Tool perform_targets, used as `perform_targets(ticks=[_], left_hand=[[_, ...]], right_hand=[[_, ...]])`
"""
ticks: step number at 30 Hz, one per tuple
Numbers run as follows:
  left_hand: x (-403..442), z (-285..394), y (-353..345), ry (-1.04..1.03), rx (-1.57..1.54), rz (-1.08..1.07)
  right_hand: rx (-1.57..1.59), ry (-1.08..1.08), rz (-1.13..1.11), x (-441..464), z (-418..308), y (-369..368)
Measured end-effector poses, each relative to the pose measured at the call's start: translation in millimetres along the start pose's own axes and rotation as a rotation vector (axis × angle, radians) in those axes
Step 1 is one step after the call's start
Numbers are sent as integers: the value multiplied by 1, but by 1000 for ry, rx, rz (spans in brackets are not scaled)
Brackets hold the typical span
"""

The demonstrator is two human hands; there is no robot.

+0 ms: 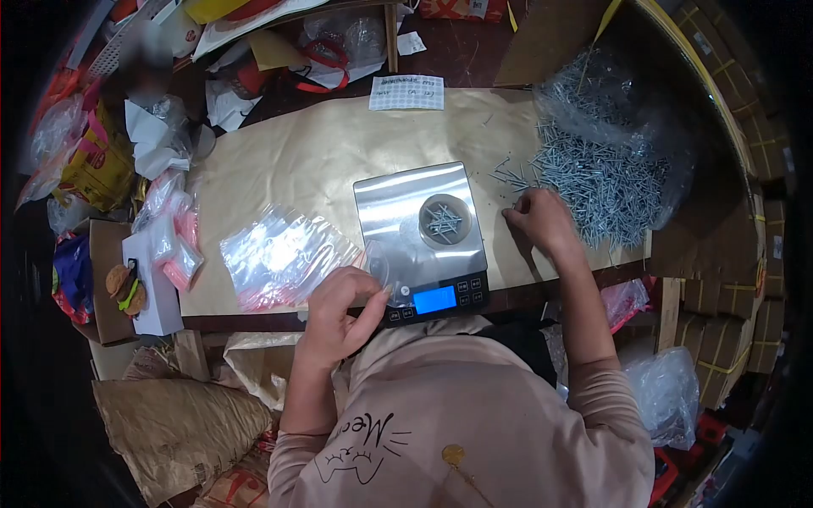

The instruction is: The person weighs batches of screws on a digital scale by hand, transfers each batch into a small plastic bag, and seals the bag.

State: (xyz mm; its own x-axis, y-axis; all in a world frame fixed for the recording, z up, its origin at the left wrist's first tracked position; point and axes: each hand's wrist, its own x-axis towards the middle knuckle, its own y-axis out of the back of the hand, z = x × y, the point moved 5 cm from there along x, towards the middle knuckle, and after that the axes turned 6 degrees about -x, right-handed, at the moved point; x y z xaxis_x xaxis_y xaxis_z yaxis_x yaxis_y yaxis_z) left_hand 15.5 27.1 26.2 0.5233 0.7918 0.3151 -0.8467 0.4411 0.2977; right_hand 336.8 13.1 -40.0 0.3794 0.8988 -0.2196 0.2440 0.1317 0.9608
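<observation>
My left hand (345,311) is closed at the scale's lower left corner, pinching what looks like a small clear plastic bag (378,264). Beside it, a stack of clear zip bags (284,254) with pink edges lies on the tabletop. A digital scale (385,212) with a steel plate and lit blue display carries a small round dish (463,238) holding several screws (442,222). To the right of the scale, my right hand (544,222) has its fingers curled together at the edge of a large pile of silver screws (601,182). Anything between those fingertips is hidden.
Brown paper (279,152) covers the table. A clear plastic sheet (593,97) lies partly over the pile, with cardboard (711,237) behind it. A handwritten label (406,93) sits at the back. Bags and a white box (152,284) crowd the left side.
</observation>
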Motion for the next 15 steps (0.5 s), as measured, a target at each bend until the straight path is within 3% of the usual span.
perform_targets(ticks=[2,11,15], left_hand=[[3,4,0,-57,31,25],[-2,6,7,-24,67,51],[-1,5,6,-61,63,40]], right_hand=[[82,-36,-78,3,-2,0],[-24,-21,-62,3,-2,7],[75,16,-24,2,5,4]])
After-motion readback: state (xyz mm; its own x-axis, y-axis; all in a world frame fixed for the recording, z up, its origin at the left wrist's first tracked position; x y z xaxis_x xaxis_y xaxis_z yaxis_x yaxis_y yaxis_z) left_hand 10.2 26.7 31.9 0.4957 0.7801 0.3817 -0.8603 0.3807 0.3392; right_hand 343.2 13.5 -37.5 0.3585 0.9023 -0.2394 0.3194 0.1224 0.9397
